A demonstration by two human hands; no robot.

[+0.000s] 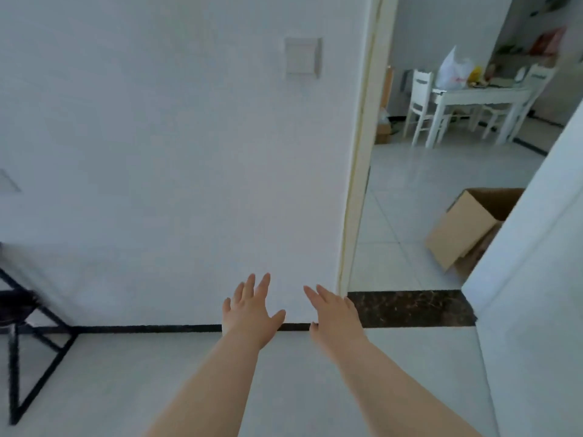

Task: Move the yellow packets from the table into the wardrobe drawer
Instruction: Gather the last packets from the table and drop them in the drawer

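Note:
My left hand (250, 310) and my right hand (334, 312) are stretched out side by side in front of a white wall, fingers spread, both holding nothing. No wardrobe or drawer is in view. Through the doorway at the far right stands a white table (482, 94) with a white plastic bag (452, 70) and something small and yellow (475, 74) on it, too far and blurred to tell what it is.
A white wall (173, 152) fills the left and middle, with a switch plate (303, 56). A black metal stand (28, 326) sits at the left. The doorway opens at right onto a tiled floor with an open cardboard box (470, 225), white chairs (421, 105) and a white door panel (536, 279).

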